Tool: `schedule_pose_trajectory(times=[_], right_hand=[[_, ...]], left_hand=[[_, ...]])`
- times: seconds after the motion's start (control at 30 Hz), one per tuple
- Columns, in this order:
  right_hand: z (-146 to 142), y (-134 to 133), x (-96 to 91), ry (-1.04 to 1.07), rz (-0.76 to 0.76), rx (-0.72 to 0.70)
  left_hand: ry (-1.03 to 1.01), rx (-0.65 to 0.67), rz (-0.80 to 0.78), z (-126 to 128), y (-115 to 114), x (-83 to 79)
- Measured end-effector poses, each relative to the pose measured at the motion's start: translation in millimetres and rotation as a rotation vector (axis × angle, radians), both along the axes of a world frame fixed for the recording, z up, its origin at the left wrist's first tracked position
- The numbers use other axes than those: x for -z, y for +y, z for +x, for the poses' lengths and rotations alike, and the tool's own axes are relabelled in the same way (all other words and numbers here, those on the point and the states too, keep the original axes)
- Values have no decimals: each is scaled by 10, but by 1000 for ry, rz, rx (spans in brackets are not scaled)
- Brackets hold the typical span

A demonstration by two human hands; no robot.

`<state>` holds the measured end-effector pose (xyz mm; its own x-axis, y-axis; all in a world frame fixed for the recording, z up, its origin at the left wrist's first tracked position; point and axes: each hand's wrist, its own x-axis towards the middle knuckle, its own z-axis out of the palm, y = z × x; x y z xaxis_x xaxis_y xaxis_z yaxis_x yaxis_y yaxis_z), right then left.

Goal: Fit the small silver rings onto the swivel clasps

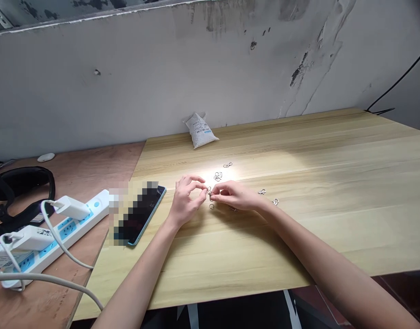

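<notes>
My left hand (186, 200) and my right hand (233, 195) meet above the pale wooden tabletop (299, 183), fingertips pinching a small silver metal clasp (209, 193) between them. Its exact shape is partly hidden by my fingers. Several loose metal rings and clasps lie close around my hands, including a tangled cluster (217, 176) beyond them, a ring (212, 206) just below my fingertips, and a clasp (261, 192) right of my right hand.
A black phone (144, 214), partly blurred, lies left of my left hand. Beyond it, on a lower reddish board (93, 169), are a white power strip (76, 233) with plugged-in chargers and black headgear (18, 192). A white sack (200, 130) stands against the stained wall (162, 77).
</notes>
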<state>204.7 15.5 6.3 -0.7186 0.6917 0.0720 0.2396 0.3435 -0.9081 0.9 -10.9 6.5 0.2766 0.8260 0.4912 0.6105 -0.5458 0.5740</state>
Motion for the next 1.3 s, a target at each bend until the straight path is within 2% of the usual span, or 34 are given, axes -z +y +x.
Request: schedule_pose_trajectory(times=[0.07, 0.17, 0.23, 0.33, 0.5, 0.73, 0.9, 1.07, 1.3], right_hand=[[30, 24, 29, -77, 95, 7], [67, 65, 69, -151, 376, 158], [71, 77, 81, -108, 540, 266], [28, 51, 68, 37, 608, 288], [-73, -34, 8, 166, 473, 212], [-56, -68, -56, 323, 63, 192], [-57, -89, -68, 379, -63, 107], [-28, -96, -86, 381, -212, 30], [-2, -108, -131, 360, -285, -39]], left_hand=[[13, 17, -30, -8, 10, 15], [39, 26, -95, -17, 25, 22], [55, 30, -124, -17, 29, 22], [81, 47, -132, -6, 23, 30], [113, 70, -138, 20, 10, 36], [-14, 168, -211, 17, 12, -19], [14, 196, -211, 30, -9, -51], [-75, 321, -315, 57, -67, -134], [-99, 438, -399, 30, -94, -167]])
